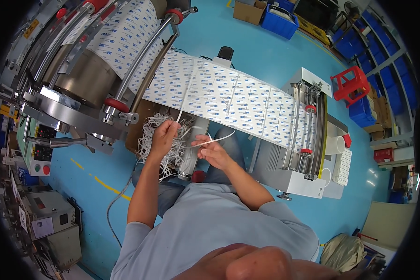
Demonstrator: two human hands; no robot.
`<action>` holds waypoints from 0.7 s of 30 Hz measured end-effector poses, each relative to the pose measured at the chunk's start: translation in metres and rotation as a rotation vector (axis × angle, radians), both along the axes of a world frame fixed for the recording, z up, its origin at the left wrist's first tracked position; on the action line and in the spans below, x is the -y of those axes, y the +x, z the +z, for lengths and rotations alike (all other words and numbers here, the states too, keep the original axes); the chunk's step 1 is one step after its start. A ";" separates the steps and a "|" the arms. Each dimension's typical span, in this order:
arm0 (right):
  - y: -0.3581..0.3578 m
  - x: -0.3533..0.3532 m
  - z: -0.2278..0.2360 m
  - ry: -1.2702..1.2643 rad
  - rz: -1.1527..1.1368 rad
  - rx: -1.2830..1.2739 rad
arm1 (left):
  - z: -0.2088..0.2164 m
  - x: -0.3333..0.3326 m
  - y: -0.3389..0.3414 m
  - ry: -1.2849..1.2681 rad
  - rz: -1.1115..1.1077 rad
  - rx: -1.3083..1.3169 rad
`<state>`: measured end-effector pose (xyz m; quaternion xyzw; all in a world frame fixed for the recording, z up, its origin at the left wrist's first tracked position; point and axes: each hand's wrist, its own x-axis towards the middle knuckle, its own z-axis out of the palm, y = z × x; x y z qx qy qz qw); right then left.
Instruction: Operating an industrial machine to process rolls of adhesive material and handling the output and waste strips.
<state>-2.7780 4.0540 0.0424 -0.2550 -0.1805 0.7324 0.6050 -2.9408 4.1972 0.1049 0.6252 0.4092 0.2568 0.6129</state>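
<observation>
My left hand (164, 138) is closed in a pinch on a thin white strip (187, 95). That strip runs up from my fingers across a wide white sheet with blue print (210, 86). My right hand (214, 151), just right of it and below the sheet's near edge, grips a curled white strip end (225, 137) between its fingers; the end sticks out to the right. Whether both hands are on the same strip I cannot tell. Beneath my hands lies a tangled heap of white strips (149, 133), beside a pale metal roller (190, 161).
The sheet stretches between a large roller machine (86, 79) on the left and a smaller machine with rods (284, 179) on the right. Further off stand a red stool (351, 85), a blue bin (280, 22) and shelving. A cable (111, 205) crosses the floor.
</observation>
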 end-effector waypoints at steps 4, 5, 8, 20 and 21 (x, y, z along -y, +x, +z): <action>-0.004 -0.004 -0.003 -0.019 0.019 0.020 | -0.002 0.003 -0.015 -0.029 0.096 0.054; -0.005 -0.004 -0.004 -0.019 0.031 0.017 | -0.004 0.002 -0.018 -0.028 0.098 0.052; -0.007 -0.006 -0.005 -0.020 0.054 0.014 | -0.007 -0.001 -0.027 -0.059 0.128 0.038; -0.047 -0.068 -0.015 -0.006 0.082 0.041 | -0.031 -0.065 -0.146 -0.090 0.226 0.045; -0.053 -0.078 -0.014 -0.003 0.077 0.041 | -0.031 -0.075 -0.159 -0.186 0.291 0.052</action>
